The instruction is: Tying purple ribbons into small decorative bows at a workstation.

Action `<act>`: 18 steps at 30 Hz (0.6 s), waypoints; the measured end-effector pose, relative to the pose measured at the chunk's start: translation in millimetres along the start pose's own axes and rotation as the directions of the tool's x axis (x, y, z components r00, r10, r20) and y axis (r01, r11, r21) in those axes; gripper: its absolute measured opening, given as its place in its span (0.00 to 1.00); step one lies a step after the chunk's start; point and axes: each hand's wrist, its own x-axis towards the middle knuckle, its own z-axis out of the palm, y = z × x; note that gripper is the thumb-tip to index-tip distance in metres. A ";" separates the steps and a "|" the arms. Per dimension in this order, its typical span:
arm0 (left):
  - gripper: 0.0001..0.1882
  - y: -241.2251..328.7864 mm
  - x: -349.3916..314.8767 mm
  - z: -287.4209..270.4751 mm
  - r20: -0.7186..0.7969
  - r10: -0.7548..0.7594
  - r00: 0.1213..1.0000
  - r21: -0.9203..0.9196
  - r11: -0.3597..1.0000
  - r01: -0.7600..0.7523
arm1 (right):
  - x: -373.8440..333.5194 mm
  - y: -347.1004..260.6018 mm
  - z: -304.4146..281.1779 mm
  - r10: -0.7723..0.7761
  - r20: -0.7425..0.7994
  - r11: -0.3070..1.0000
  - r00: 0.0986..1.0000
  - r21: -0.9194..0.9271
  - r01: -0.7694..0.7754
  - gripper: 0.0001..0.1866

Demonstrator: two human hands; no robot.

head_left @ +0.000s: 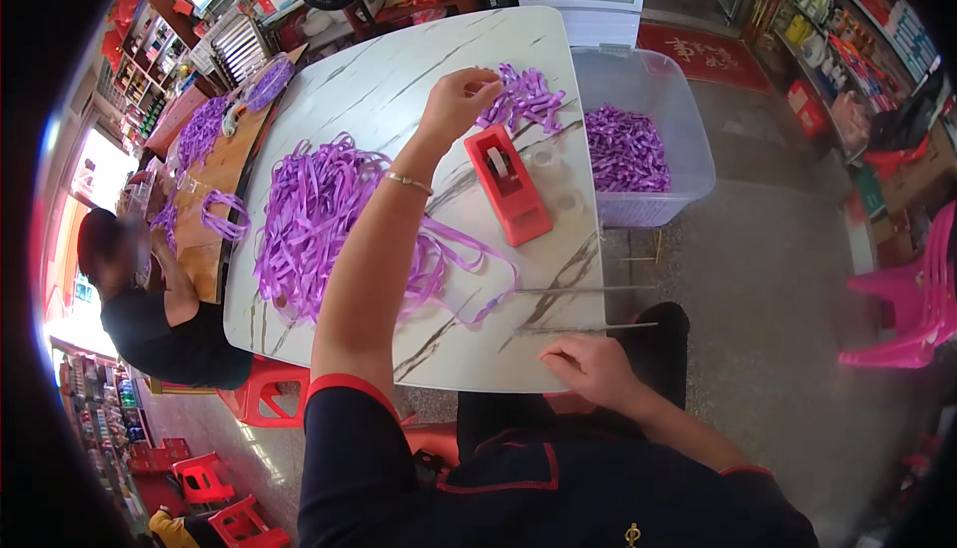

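My left arm reaches far across the marbled table (399, 70). At its end my left hand (461, 105) is over the near-left edge of a small pile of folded purple ribbon pieces (530, 100), fingers curled together; anything in them is hidden. A red tape dispenser (508, 186) stands just nearer to me. My right hand (590, 364) is closed at the table's front right edge, beside two thin metal rods (588, 328) that jut out past that edge. Whatever it grips, if anything, cannot be made out. Under and beside my left forearm lies a big heap of loose purple ribbons (319, 219), one strand trailing toward the rods.
Right of the table stands a clear plastic bin (688, 164) with many purple pieces inside. Clear tape rolls (568, 201) lie by the dispenser. Another person (164, 324) sits left at a wooden table (204, 259) with purple ribbons. Pink chairs (912, 299) stand far right.
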 end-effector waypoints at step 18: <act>0.08 9.6 -228.8 -7.7 0.544 0.124 0.830 0.458 0.785 -0.418 | -6.0 2.5 -1.2 0.048 0.018 0.999 0.999 -0.017 -0.048 0.08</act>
